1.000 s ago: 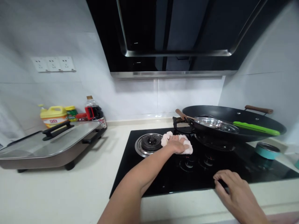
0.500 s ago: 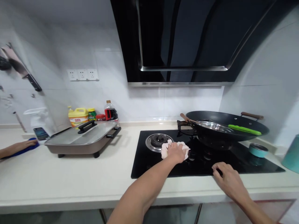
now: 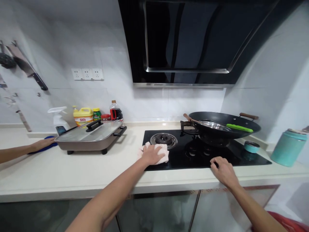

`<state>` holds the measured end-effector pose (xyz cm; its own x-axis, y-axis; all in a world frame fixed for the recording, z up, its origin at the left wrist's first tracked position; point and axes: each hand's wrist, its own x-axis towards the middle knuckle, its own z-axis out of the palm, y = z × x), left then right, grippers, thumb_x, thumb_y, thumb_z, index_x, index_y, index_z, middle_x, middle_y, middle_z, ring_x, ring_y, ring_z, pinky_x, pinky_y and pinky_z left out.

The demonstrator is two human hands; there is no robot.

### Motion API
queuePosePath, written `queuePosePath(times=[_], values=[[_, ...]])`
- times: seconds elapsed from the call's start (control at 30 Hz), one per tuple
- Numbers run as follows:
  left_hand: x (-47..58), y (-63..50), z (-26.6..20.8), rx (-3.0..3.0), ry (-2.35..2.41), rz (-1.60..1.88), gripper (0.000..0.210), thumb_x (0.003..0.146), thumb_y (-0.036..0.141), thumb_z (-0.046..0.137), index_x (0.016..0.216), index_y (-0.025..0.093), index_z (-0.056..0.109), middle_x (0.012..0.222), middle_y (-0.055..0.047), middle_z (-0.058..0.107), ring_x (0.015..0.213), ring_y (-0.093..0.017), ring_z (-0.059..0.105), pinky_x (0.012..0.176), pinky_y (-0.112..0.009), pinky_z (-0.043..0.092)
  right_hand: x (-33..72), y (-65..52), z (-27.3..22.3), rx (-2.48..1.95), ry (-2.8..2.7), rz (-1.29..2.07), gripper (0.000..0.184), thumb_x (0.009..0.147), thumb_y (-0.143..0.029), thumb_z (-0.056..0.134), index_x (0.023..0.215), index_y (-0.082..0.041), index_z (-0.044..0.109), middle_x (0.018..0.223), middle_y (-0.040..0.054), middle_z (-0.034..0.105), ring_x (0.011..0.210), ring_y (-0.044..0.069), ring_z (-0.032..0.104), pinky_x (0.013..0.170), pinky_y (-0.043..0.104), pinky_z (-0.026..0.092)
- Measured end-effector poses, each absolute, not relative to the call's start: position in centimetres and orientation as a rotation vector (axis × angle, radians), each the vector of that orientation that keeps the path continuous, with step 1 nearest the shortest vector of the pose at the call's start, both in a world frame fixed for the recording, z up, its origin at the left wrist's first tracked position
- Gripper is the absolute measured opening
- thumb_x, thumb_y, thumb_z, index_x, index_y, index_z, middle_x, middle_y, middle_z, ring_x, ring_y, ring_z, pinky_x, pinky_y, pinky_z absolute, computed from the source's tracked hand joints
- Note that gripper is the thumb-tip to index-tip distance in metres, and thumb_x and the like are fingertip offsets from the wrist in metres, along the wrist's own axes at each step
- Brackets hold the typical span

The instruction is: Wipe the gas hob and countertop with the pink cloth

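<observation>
My left hand [image 3: 151,155] presses a crumpled white cloth [image 3: 164,157] down onto the front left corner of the black glass gas stove [image 3: 176,163]. Part of the cloth lies over the stove's left edge. Just behind it is the left burner [image 3: 164,139], with a metal ring around it. My right hand [image 3: 224,170] rests at the stove's front edge, fingers loosely curled in, and nothing shows in them. Between the hands and the wok [image 3: 241,132] sit the stove's knobs [image 3: 192,152]. The wok stands on the right burner with a metal lid and a green-handled utensil in it.
At the far left another person's hand [image 3: 47,142] lies on a blue cloth [image 3: 42,147]. An electric pan [image 3: 87,145] with a glass lid stands nearby, bottles [image 3: 83,116] behind it. A turquoise canister [image 3: 289,147] and small turquoise container [image 3: 251,147] are right. A range hood [image 3: 185,42] hangs above.
My left hand has slid the white cloth left and toward the front, from beside the burner to the stove's left corner. My right hand stays at the front edge. The view has shifted slightly.
</observation>
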<state>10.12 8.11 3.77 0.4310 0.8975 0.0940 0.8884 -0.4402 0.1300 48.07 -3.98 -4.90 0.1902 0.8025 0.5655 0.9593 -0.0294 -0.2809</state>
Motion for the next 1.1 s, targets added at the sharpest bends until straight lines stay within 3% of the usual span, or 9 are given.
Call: queuePosePath(times=[0.1,0.37,0.5,0.67,0.8,0.9,1.0,1.1], values=[[7.5,7.5,3.9,2.566,1.713,0.220,0.071,0.096,0.072,0.035,0.154,0.034,0.048,0.157,-0.014,0.048,0.148,-0.040,0.037,0.119,-0.069,0.016,47.9,-4.1,-4.7,-1.878,-1.645,-0.332,0.027,0.095,-0.031,0.043,0.093,-0.022,0.068,0.107,0.0068,0.070,0.102,0.025,0.058,0.087,0.039,0.041],[5.5,2.9,2.5,2.680,1.735,0.335,0.063,0.098,0.062,0.039,0.150,0.030,0.054,0.143,-0.017,0.056,0.134,-0.039,0.049,0.110,-0.062,0.034,47.0,-4.3,-4.2,-1.899,-1.633,-0.318,0.029,0.097,-0.032,0.041,0.091,-0.022,0.068,0.108,0.0071,0.070,0.101,0.025,0.057,0.086,0.038,0.038],[8.0,0.7,2.0,2.740,1.620,0.368,0.063,0.097,0.061,0.042,0.148,0.025,0.054,0.144,-0.020,0.055,0.134,-0.042,0.048,0.112,-0.068,0.029,47.3,-3.7,-4.3,-1.957,-1.613,-0.277,0.026,0.093,-0.035,0.046,0.094,-0.024,0.070,0.109,0.0068,0.069,0.104,0.027,0.056,0.086,0.040,0.038],[14.2,-0.4,1.8,2.742,1.358,0.366,0.069,0.093,0.068,0.048,0.150,0.028,0.051,0.150,-0.017,0.050,0.142,-0.043,0.040,0.118,-0.070,0.021,46.0,-3.8,-3.3,-1.873,-1.506,-0.191,0.030,0.092,-0.038,0.045,0.096,-0.025,0.071,0.116,0.0075,0.069,0.108,0.028,0.057,0.090,0.043,0.041],[16.6,-0.3,1.9,2.665,1.177,0.418,0.089,0.086,0.067,0.058,0.160,0.026,0.033,0.161,-0.019,0.039,0.150,-0.044,0.032,0.120,-0.071,0.017,40.4,-4.7,-0.6,-1.489,-1.612,-0.076,0.034,0.096,-0.045,0.043,0.094,-0.024,0.070,0.111,0.0084,0.069,0.107,0.026,0.061,0.097,0.041,0.045],[15.0,0.2,1.8,2.630,0.988,0.681,0.088,0.087,0.053,0.062,0.162,0.021,0.029,0.168,-0.020,0.028,0.155,-0.038,0.026,0.124,-0.061,0.022,35.4,-5.1,1.3,-1.289,-1.920,0.006,0.034,0.098,-0.046,0.045,0.109,-0.025,0.070,0.120,0.0090,0.067,0.114,0.025,0.060,0.102,0.041,0.045],[10.3,0.8,1.6,2.656,0.889,1.065,0.057,0.094,0.032,0.049,0.149,0.019,0.046,0.156,-0.017,0.047,0.147,-0.028,0.039,0.122,-0.048,0.032,31.6,-4.7,2.3,-1.321,-2.154,0.084,0.043,0.101,-0.048,0.042,0.135,-0.029,0.062,0.141,0.0095,0.059,0.128,0.026,0.054,0.108,0.045,0.041],[3.7,1.4,1.2,2.626,1.179,1.181,0.044,0.095,0.027,0.046,0.137,0.020,0.057,0.138,-0.014,0.062,0.130,-0.027,0.053,0.114,-0.047,0.040,28.3,-3.7,2.7,-1.457,-2.302,0.209,0.055,0.101,-0.054,0.039,0.153,-0.037,0.047,0.158,0.0076,0.046,0.139,0.032,0.044,0.113,0.054,0.036]])
